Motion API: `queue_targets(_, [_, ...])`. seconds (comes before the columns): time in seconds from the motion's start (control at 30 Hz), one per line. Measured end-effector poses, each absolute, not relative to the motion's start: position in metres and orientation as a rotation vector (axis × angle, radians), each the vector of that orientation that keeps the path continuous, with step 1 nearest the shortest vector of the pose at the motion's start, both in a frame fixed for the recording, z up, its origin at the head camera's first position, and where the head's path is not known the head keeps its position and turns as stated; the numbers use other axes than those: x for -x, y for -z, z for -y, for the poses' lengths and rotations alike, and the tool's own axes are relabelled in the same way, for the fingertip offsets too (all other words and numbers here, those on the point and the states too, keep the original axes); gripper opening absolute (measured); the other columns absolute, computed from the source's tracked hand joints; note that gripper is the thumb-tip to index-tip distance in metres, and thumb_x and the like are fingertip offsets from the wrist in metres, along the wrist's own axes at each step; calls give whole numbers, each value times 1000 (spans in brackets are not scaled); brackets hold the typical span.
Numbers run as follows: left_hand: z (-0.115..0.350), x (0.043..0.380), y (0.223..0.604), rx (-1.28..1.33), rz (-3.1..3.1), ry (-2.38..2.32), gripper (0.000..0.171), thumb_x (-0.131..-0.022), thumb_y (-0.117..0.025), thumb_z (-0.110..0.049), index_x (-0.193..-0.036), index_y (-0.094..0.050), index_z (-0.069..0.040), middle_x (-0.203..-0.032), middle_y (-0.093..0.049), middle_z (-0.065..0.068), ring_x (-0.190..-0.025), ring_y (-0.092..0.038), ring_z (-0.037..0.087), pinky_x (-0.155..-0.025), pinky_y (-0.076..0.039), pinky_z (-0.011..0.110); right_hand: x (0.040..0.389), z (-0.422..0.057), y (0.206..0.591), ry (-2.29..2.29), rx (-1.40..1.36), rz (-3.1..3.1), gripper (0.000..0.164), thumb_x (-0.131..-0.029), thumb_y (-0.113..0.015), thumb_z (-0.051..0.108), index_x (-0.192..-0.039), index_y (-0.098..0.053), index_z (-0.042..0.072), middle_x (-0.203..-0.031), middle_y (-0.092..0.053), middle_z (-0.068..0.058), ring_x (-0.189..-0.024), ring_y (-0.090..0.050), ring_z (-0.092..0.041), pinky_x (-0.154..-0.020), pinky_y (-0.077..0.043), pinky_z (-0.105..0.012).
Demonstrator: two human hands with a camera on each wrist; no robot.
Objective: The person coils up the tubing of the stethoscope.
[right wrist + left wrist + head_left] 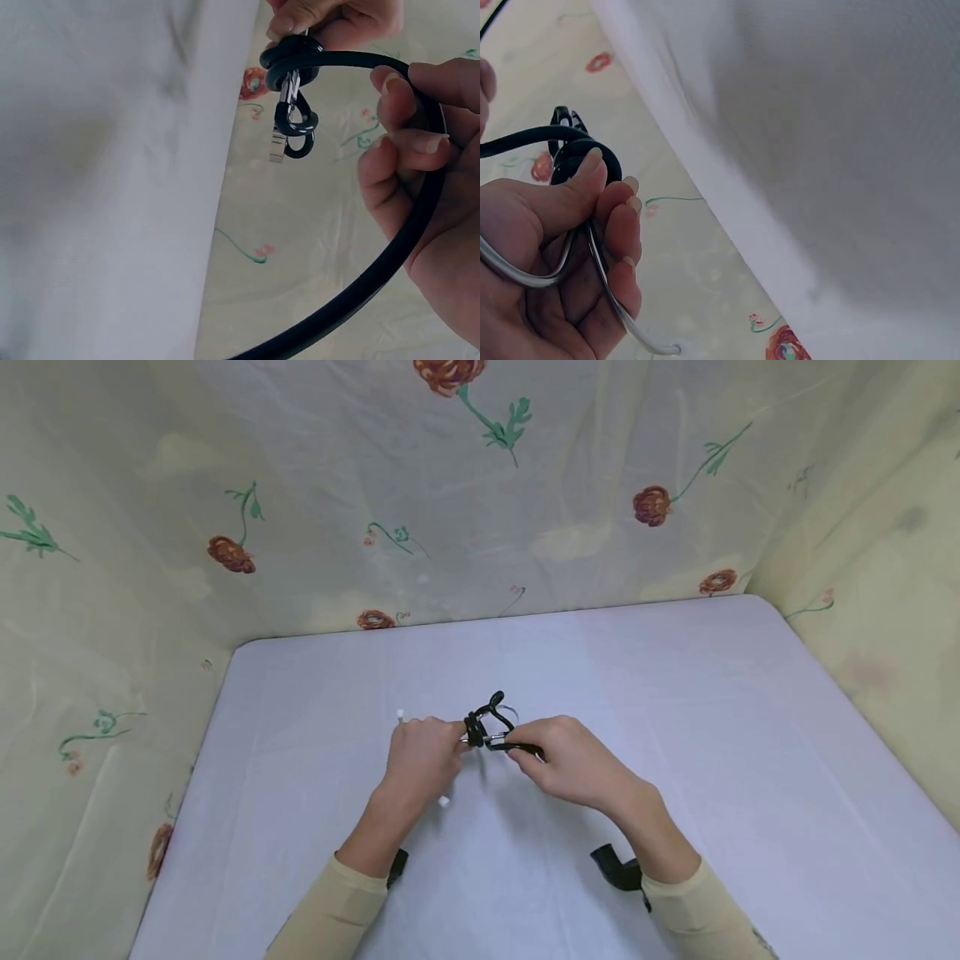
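Note:
Both hands hold a stethoscope [474,731] above the table. My left hand [426,756] pinches its metal ear tubes [525,276], with the thumb pressed on a black tubing coil [609,159] wound around them. White eartips [444,802] stick out on either side of this hand. In the right wrist view, my right hand [442,165] has its fingers curled round the black tubing [360,300], which runs from the coil and trails down. Below the coil hang a small black loop and a metal end piece [277,148]. The chestpiece cannot be made out clearly.
A white-covered table [300,693] lies beneath the hands. Flowered cloth [315,485] hangs behind it and along both sides. Black devices [618,870] are strapped at the wrists.

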State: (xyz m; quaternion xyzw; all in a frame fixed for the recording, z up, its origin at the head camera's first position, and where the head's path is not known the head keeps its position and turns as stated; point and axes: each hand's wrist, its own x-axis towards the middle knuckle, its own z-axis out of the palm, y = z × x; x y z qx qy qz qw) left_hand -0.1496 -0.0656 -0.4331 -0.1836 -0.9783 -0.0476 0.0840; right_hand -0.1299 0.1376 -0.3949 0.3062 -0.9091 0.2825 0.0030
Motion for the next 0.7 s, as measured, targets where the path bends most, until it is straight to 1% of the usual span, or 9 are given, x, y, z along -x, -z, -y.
queue_targets(0.13, [64,145,431,630,2919,106,11,-81,-69,-32,-86,-70,-23,-67,-69,-6,-51,-55,15,-43,-34,28,133,-139,392,-937,-928,2818,10,-88,-61,15,-91,-70,18,-77,-65,10,-59,-48,-3,-58,-43,-20])
queue_targets(0.27, [62,140,433,714,2899,101,10,-81,-69,-33,-85,-70,-24,-65,-68,-7,-50,-55,14,-43,-34,28,135,-139,393,-928,-916,2798,9,-89,-61,16,-91,-70,17,-79,-67,9,-60,-49,-3,-59,-43,-20])
queue_targets(0.4, [61,137,433,787,2837,121,12,-79,-70,-35,-81,-70,-24,-61,-66,-8,-46,-49,11,-42,-32,26,138,-139,395,-894,-908,2753,9,-88,-62,17,-91,-70,18,-82,-68,9,-66,-53,-2,-64,-46,-20])
queue_targets(0.53, [60,133,432,841,2795,109,13,-80,-69,-36,-81,-70,-23,-58,-63,-8,-44,-43,7,-42,-31,24,139,-140,395,-891,-897,2690,7,-87,-64,16,-89,-71,17,-83,-69,10,-69,-56,-2,-65,-47,-21])
queue_targets(0.7, [58,128,428,886,2750,100,11,-81,-69,-33,-79,-69,-22,-57,-63,-9,-45,-43,6,-42,-32,24,143,-143,397,-886,-884,2613,5,-85,-66,17,-86,-70,17,-80,-67,9,-68,-54,-1,-64,-46,-21])
